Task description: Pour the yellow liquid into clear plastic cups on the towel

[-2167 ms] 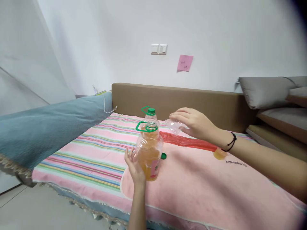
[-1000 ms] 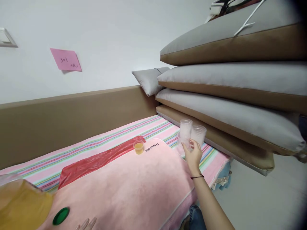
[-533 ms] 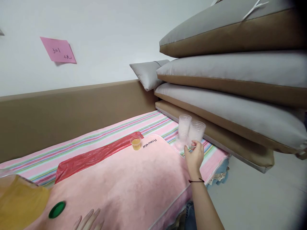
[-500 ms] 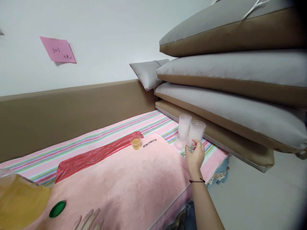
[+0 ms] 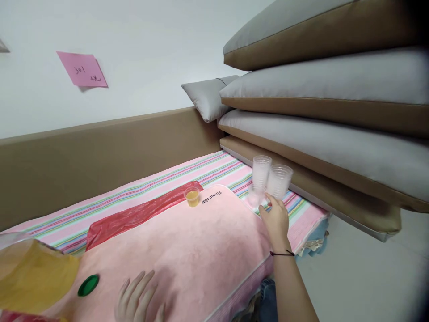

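Note:
My right hand (image 5: 276, 219) reaches to the single small clear plastic cup (image 5: 255, 197), thumb and forefinger apart at its near right side. Whether the fingertips touch it I cannot make out. Just behind stand two stacks of clear plastic cups, a left stack (image 5: 262, 172) and a right stack (image 5: 280, 179). My left hand (image 5: 137, 297) hovers low over the pink cloth (image 5: 201, 255), fingers spread and nothing in them. A green bottle cap (image 5: 88, 285) lies left of it. Further back, a clear cup with yellow drink (image 5: 192, 197) stands by the cloth's far edge.
A large clear bottle of yellow drink (image 5: 36, 277) lies at the left edge, partly out of view. Behind the cloth stretches a red plastic bag (image 5: 140, 214) on a striped sheet (image 5: 157, 179). Stacked grey-brown cushions (image 5: 321, 134) rise at the right. A pink note (image 5: 82, 69) hangs on the wall.
My left hand has risen further into view and moved right over the cloth. My right hand stays by the small cup, its fingers a little closer to it. The view has shifted slightly.

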`<action>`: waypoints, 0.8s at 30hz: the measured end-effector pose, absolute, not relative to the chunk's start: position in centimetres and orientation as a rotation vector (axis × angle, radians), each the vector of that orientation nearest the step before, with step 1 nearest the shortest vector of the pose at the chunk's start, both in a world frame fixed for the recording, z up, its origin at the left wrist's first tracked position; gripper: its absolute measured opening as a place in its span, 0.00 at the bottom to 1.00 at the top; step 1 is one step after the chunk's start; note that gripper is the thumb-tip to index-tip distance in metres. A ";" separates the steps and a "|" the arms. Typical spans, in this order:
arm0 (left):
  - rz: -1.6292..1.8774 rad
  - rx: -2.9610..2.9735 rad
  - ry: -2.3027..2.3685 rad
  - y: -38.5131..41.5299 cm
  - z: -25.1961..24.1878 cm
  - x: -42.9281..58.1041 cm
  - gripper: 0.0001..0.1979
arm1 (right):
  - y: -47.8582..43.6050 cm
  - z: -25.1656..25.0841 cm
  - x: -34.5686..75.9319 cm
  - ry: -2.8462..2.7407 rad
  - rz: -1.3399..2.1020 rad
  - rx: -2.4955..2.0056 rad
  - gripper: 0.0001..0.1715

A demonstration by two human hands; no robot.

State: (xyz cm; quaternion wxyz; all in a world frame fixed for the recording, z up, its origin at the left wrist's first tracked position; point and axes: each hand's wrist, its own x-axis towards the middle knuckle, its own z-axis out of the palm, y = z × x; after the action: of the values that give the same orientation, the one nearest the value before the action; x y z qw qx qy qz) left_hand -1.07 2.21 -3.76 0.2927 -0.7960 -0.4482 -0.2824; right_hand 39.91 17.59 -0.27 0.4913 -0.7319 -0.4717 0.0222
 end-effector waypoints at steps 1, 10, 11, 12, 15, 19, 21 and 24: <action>-0.762 -2.133 -1.225 3.2 -3.1 -0.1 0.24 | 17.6 -0.2 40.0 -1.148 0.060 -1.770 0.31; -1.604 -2.075 -2.192 18.2 -0.6 8.6 0.43 | 16.9 1.6 39.8 -1.110 0.040 -1.511 0.19; -1.660 -2.073 -2.223 19.8 -0.7 9.0 0.45 | 16.8 1.9 39.7 -1.134 0.051 -1.477 0.16; -1.693 -2.075 -2.224 21.2 -0.9 9.5 0.46 | 16.7 2.1 39.5 -1.163 0.068 -1.449 0.16; -1.820 -2.070 -2.187 24.3 -1.5 10.5 0.48 | 16.4 2.5 38.9 -1.244 0.161 -1.388 0.24; -2.032 -1.955 -2.167 26.3 -2.4 11.6 0.48 | 16.2 2.8 38.3 -1.268 0.291 -1.347 0.30; -2.126 -1.880 -2.169 26.7 -2.7 11.8 0.45 | 16.1 3.0 38.0 -1.258 0.323 -1.339 0.29; -2.233 -1.779 -2.169 26.6 -2.6 11.9 0.44 | 16.0 3.4 37.3 -1.244 0.394 -1.296 0.28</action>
State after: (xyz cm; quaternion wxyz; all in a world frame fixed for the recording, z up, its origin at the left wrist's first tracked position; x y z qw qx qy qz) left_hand 11.94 26.56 -2.65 -0.2201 -0.4840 -0.5901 -0.6075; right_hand 37.31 16.01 3.36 0.6063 -0.5604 -0.5379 0.1703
